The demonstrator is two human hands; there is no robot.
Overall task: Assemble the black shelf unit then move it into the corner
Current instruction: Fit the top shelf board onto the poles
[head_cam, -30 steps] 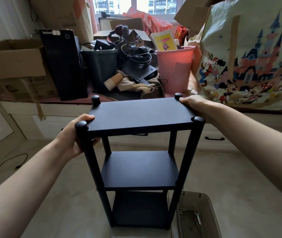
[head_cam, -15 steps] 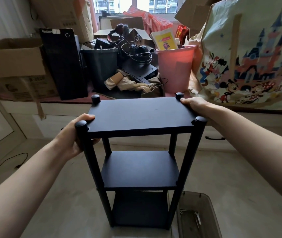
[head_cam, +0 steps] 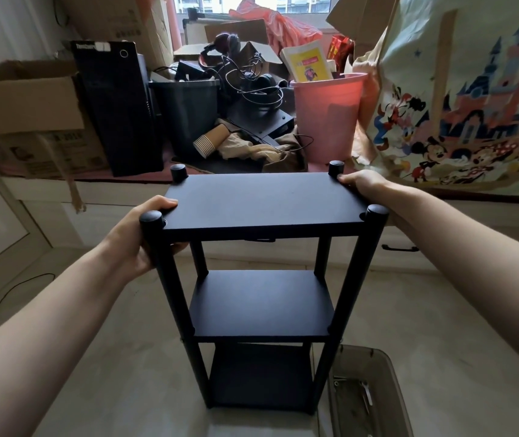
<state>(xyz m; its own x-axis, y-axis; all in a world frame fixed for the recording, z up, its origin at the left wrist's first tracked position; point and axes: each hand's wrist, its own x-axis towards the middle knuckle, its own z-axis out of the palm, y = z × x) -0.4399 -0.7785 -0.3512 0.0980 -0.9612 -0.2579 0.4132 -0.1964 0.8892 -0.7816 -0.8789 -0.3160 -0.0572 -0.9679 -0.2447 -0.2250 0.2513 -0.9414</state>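
The black shelf unit (head_cam: pixel 261 203) stands upright in front of me, with three boards on four round posts. My left hand (head_cam: pixel 138 234) grips the left edge of the top board, thumb on top and fingers curled under, just behind the near left post. My right hand (head_cam: pixel 365 187) holds the top board's right edge near the far right post, fingertips on the board's corner. Whether the unit's feet touch the floor I cannot tell.
A clear plastic bin (head_cam: pixel 368 395) with small tools lies on the floor by the unit's right foot. Behind it a low ledge carries a black computer tower (head_cam: pixel 119 108), cardboard boxes (head_cam: pixel 24 96), a pink bucket (head_cam: pixel 327 115), tangled cables and a large printed bag (head_cam: pixel 466 99). A cable (head_cam: pixel 8 298) trails at left.
The shelf unit and both hands have barely shifted; the grip on the top board is the same.
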